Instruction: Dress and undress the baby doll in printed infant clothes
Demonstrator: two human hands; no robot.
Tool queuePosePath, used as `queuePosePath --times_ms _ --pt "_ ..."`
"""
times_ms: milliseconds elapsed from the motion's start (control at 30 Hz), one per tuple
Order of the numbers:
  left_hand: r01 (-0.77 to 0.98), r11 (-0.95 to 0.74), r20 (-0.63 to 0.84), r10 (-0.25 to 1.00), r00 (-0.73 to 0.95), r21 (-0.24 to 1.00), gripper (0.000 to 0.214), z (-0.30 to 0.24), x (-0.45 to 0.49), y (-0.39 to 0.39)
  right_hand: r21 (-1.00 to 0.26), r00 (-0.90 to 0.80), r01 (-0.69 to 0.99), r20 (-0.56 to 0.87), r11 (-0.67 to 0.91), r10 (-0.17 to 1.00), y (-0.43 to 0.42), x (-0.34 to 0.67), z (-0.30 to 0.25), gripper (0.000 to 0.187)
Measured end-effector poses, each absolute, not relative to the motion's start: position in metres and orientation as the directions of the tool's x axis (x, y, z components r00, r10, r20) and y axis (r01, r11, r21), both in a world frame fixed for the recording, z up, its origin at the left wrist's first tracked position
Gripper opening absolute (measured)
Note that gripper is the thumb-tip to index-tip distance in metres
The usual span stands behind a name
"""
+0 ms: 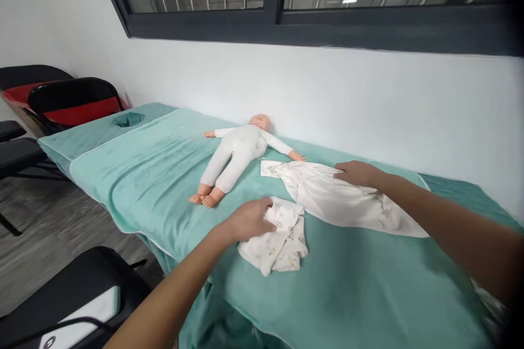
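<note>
My left hand (pixel 251 222) is closed on the edge of a small white baby garment (pixel 282 240) with a scattered print, bunched on the green bed cover. To its right, my right hand (pixel 358 173) pinches the upper edge of a long white baby garment (pixel 327 196), which lies stretched out and wrinkled. A baby doll (pixel 243 144) in a white bodysuit lies on its back beyond my left hand. Its arms are spread, its bare feet point toward me, and one hand lies close to the long garment.
The green cover (pixel 135 174) drapes over a massage bed with a face hole (pixel 128 119) at its far left end. A white wall and a dark window frame (pixel 270 22) run behind. Black and red chairs (pixel 77 101) stand left; a nearer black seat holds a white device (pixel 85 316) with a cable.
</note>
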State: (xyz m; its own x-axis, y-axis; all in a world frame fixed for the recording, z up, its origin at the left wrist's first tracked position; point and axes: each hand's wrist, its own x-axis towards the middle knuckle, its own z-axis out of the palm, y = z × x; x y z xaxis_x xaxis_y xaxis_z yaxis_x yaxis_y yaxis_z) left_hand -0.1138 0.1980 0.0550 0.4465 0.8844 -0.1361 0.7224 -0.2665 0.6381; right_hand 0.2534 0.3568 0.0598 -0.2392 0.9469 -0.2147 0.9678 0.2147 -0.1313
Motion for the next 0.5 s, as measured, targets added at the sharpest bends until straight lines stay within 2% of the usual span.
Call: queuePosePath --times_ms 133,267,367,500 --pt "0.577 -0.508 0.197 0.834 0.516 0.640 0.016 0.063 -0.079 0.180 -0.186 -0.355 0.927 -0.154 0.326 0.922 0.307 0.244 0.097 0.036" --pt "0.541 -0.715 0.519 0.697 0.496 0.443 0.018 0.083 -0.033 0.165 -0.387 -0.568 0.765 -0.029 0.515 0.823 0.243 0.222 0.138 0.038" --pt "0.530 -0.771 0.575 0.625 0.527 0.352 0.014 0.097 -0.003 0.158 -0.454 -0.686 0.644 0.012 0.615 0.727 0.190 0.211 0.167 0.038" --pt "0.679 -0.684 0.557 0.685 0.470 0.267 0.009 0.110 0.019 0.152 -0.457 -0.661 0.658 0.032 0.599 0.750 0.136 0.223 0.197 0.038"
